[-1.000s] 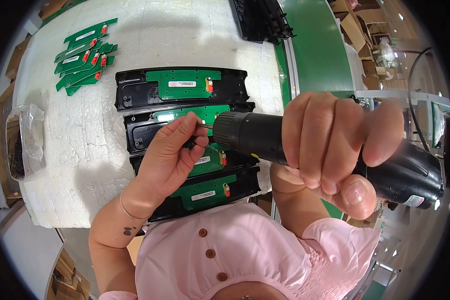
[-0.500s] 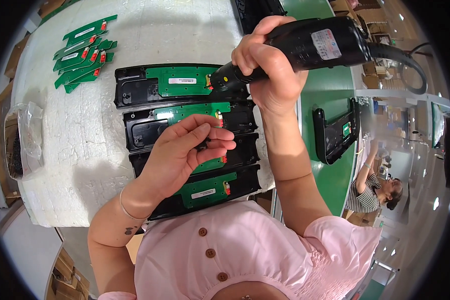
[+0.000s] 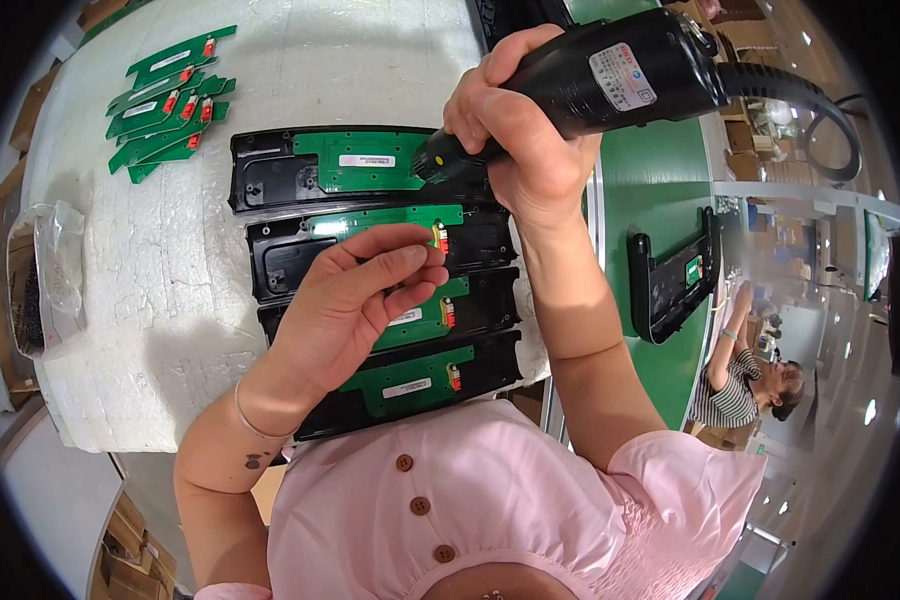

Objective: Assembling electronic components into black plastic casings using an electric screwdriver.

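Observation:
My right hand (image 3: pixel 530 135) is wrapped round a black electric screwdriver (image 3: pixel 570 85), its cable trailing right. The tool's nose points down-left at the right end of a green circuit board (image 3: pixel 345 177), which sits in the farthest black plastic housing (image 3: pixel 260 180); the tip is hidden. My left hand (image 3: pixel 340 310) hovers over the second housing (image 3: pixel 268 262) with thumb and fingers pinched together. Whatever lies in them, if anything, is too small to make out. Nearer to me are two more housings, each with a green board (image 3: pixel 410 388) bearing a red-and-white connector.
Several loose green boards (image 3: pixel 160 115) lie piled on the white foam surface (image 3: pixel 150 270) at the far left. A clear plastic bag (image 3: pixel 62 270) rests by its left edge. At the right, a black housing (image 3: pixel 660 305) lies on a green table (image 3: pixel 635 180). Beyond it is a person (image 3: pixel 735 385).
The screwdriver and my right hand have shifted slightly left, and the tool has turned a little. My left hand has drawn slightly left, its fingers more curled in.

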